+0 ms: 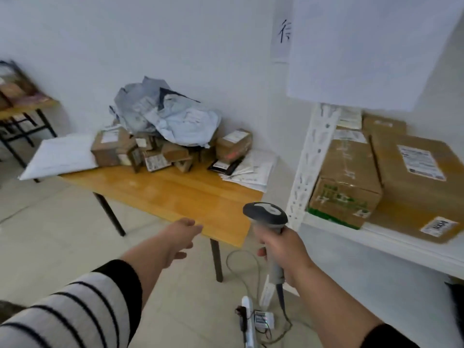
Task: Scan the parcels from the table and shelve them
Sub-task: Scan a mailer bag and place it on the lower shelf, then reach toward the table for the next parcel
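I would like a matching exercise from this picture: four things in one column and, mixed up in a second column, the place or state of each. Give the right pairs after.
Things:
1. scanner
2. grey mailing bags
3. box with green print
4. left hand

Places or states:
A. on top of the parcel pile on the table
B. on the white shelf
C. gripped by the right hand
D. holding nothing, reaching toward the table

Pairs: 1-C, 2-A, 3-B, 4-D
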{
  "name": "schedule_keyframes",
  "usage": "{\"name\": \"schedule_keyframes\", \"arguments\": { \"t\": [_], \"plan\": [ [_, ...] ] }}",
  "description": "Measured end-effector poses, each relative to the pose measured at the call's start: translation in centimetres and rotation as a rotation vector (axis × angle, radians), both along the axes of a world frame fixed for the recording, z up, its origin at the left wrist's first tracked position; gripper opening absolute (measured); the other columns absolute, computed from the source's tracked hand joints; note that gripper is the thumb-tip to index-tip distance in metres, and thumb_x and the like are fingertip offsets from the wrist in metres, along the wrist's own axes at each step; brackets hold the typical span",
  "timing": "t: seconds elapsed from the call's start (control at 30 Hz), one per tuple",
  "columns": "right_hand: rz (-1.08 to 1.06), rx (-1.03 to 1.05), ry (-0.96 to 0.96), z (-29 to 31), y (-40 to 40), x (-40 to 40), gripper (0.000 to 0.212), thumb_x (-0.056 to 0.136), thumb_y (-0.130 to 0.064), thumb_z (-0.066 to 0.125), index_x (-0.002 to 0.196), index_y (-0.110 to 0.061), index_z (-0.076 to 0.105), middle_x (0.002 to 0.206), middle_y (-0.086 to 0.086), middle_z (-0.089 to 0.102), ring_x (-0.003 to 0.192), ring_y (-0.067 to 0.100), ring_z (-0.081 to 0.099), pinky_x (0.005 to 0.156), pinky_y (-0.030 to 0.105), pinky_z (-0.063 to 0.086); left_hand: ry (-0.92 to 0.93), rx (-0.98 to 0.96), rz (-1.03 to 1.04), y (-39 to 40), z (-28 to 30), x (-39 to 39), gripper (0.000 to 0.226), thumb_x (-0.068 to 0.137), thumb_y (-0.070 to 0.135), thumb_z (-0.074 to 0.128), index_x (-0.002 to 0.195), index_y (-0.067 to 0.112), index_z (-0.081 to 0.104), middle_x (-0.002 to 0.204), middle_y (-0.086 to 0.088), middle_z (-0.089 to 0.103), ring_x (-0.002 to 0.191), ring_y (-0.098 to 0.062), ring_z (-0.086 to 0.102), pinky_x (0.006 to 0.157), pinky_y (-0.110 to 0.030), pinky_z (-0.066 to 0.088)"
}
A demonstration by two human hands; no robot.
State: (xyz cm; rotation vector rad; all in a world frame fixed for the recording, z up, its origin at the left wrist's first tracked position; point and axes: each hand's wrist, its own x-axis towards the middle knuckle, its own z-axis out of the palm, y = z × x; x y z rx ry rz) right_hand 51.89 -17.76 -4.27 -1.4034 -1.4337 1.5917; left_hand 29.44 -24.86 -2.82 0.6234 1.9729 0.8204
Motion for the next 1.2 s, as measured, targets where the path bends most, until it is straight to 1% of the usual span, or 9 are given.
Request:
{"name": "schedule_keyframes", "arguments": {
  "t": [0.17,0.3,0.47,0.6,0.73,0.97,1.07,1.13,1.2],
  "plan": [
    [0.000,-0.014,-0.023,1.1,3.4,-8.4,0.032,0.086,-0.044,0.072,0.092,-0.013,0.067,0.056,-0.006,0.067,0.064,0.019,0.070,0.066,0.036,0.052,-0.061,0.061,0.078,0.7,1.0,-7.6,0.047,0.098,0.039,0.054,0.142,0.021,0.047,0.129,-0.001,0.055,0.103,-0.018,0.060,0.082,-0.035,0.051],
    [-0.004,-0.041,0.027,1.5,7.2,-13.7,0.033,0.085,-0.041,0.075,0.091,-0.010,0.066,0.077,0.004,0.067,0.063,0.017,0.069,0.062,0.033,0.052,-0.081,0.055,0.090,3.0,1.0,-12.7,0.047,0.098,0.038,0.056,0.141,0.022,0.046,0.128,0.000,0.056,0.105,-0.018,0.060,0.079,-0.033,0.051],
    [0.028,-0.081,0.089,2.1,13.5,-21.0,0.024,0.086,-0.029,0.077,0.091,-0.009,0.066,0.078,0.006,0.064,0.057,0.016,0.066,0.060,0.032,0.051,-0.071,0.047,0.154,7.3,1.8,-19.4,0.044,0.097,0.039,0.057,0.137,0.024,0.050,0.122,0.000,0.059,0.103,-0.018,0.061,0.079,-0.034,0.053],
    [0.028,-0.090,0.126,3.1,18.3,-26.2,0.024,0.085,-0.028,0.077,0.095,-0.008,0.067,0.083,0.009,0.065,0.066,0.020,0.065,0.067,0.036,0.051,-0.024,0.080,0.215,11.9,3.0,-24.9,0.037,0.097,0.038,0.056,0.130,0.021,0.054,0.115,-0.001,0.062,0.102,-0.020,0.062,0.084,-0.037,0.054],
    [0.002,-0.089,0.143,3.6,22.3,-29.6,0.023,0.086,-0.026,0.076,0.096,-0.008,0.067,0.084,0.008,0.066,0.068,0.019,0.065,0.065,0.033,0.052,-0.040,0.103,0.248,16.2,3.4,-28.4,0.035,0.097,0.040,0.056,0.128,0.023,0.055,0.113,0.000,0.062,0.102,-0.020,0.062,0.087,-0.040,0.056],
    [-0.159,-0.077,0.092,2.8,28.3,-33.2,0.031,0.084,-0.027,0.077,0.108,-0.012,0.065,0.102,0.015,0.068,0.091,0.031,0.065,0.081,0.048,0.055,-0.070,0.089,0.180,25.5,2.8,-32.5,0.067,0.087,0.065,0.056,0.140,0.024,0.049,0.133,-0.001,0.053,0.114,-0.022,0.054,0.092,-0.042,0.054],
    [-0.246,-0.090,0.107,2.3,30.4,-34.9,0.039,0.085,-0.028,0.076,0.118,-0.013,0.063,0.103,0.010,0.067,0.090,0.027,0.063,0.070,0.038,0.052,-0.070,0.060,0.175,29.6,2.8,-34.5,0.085,0.079,0.074,0.058,0.143,0.019,0.045,0.135,-0.004,0.051,0.118,-0.027,0.052,0.099,-0.046,0.050],
    [-0.283,-0.120,0.124,2.1,31.8,-36.1,0.043,0.085,-0.027,0.076,0.123,-0.014,0.062,0.108,0.009,0.068,0.095,0.028,0.064,0.068,0.035,0.049,-0.099,0.017,0.147,31.5,3.1,-35.8,0.092,0.073,0.075,0.063,0.141,0.015,0.047,0.126,-0.006,0.056,0.109,-0.027,0.056,0.093,-0.043,0.053],
    [-0.304,-0.195,0.153,1.9,32.9,-37.3,0.044,0.084,-0.027,0.076,0.123,-0.014,0.064,0.110,0.011,0.071,0.098,0.031,0.067,0.070,0.036,0.051,-0.141,0.024,0.109,33.0,3.2,-36.8,0.093,0.070,0.069,0.072,0.139,0.013,0.046,0.111,-0.002,0.058,0.095,-0.020,0.058,0.074,-0.033,0.053]
  ]
}}
